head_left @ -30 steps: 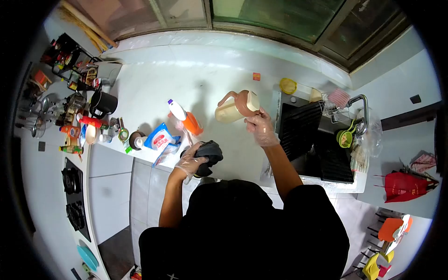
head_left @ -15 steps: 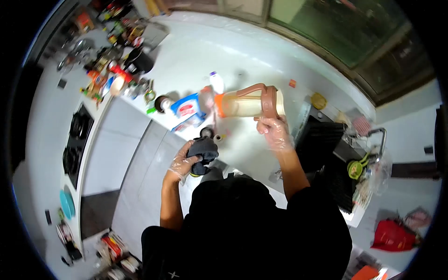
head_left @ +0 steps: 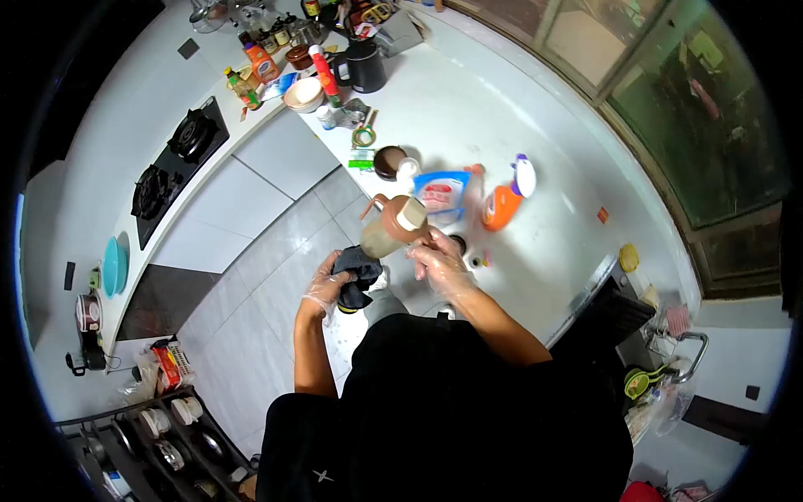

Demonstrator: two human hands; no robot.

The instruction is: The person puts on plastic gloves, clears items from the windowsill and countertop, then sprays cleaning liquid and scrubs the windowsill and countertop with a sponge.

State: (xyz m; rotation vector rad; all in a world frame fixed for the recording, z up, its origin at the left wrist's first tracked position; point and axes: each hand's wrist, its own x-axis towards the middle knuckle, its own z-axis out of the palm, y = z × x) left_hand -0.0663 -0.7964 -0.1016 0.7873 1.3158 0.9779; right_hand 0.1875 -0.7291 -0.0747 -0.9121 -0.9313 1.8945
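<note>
My left hand [head_left: 322, 286], in a clear plastic glove, is closed around a dark grey cloth [head_left: 360, 272]. Just right of it, my gloved right hand [head_left: 442, 263] grips a clear jug [head_left: 379, 243] near its brown lid. The jug is tilted, its handle pointing away to the left and its lower end close to the cloth; I cannot tell whether they touch. On the white counter beyond lie a blue and white pouch [head_left: 443, 194] and an orange bottle [head_left: 500, 207]. Next to the pouch sits a dark brown round vessel [head_left: 390, 162].
A black kettle [head_left: 361, 67], bowls [head_left: 304, 94] and several bottles crowd the counter's far left. The gas stove [head_left: 180, 163] is farther left. A black dish rack [head_left: 606, 314] and the tap [head_left: 693, 356] are on the right. A pan rack [head_left: 159, 443] stands lower left.
The jug in my right hand has swung left and down toward the cloth, and its lid now faces up. My view has turned, shifting the counter things rightward. My left hand keeps the cloth.
</note>
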